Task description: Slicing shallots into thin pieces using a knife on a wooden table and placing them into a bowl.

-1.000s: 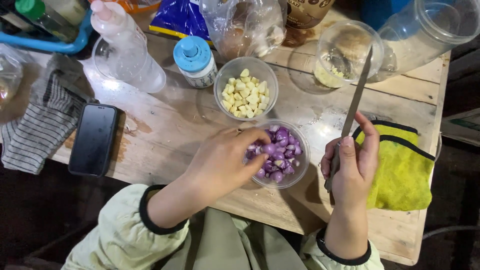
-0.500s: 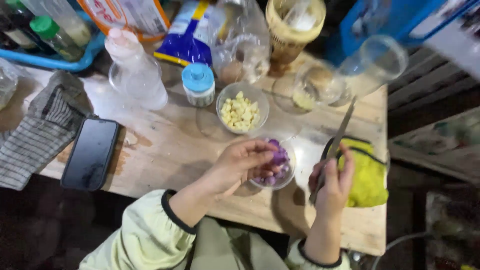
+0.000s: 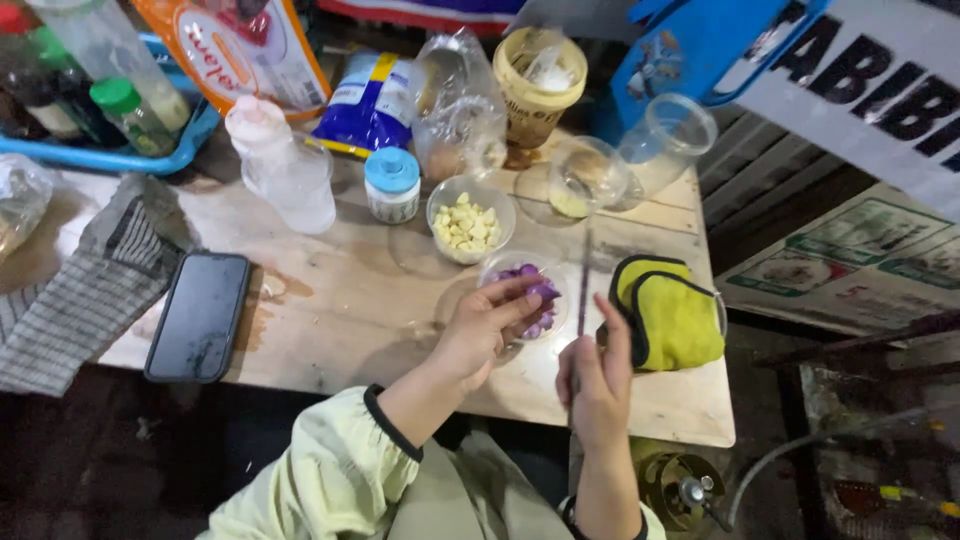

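left hand (image 3: 478, 325): fingers curled over rim of small glass bowl (image 3: 500, 270) of purple onion pieces (image 3: 537, 300), mid table (image 3: 350, 310) | right hand (image 3: 597, 380): closed around knife (image 3: 584, 280), blade upright | bowl probably light, slick, breakable, best gripped at rim | yellow cloth (image 3: 672, 315) just beside
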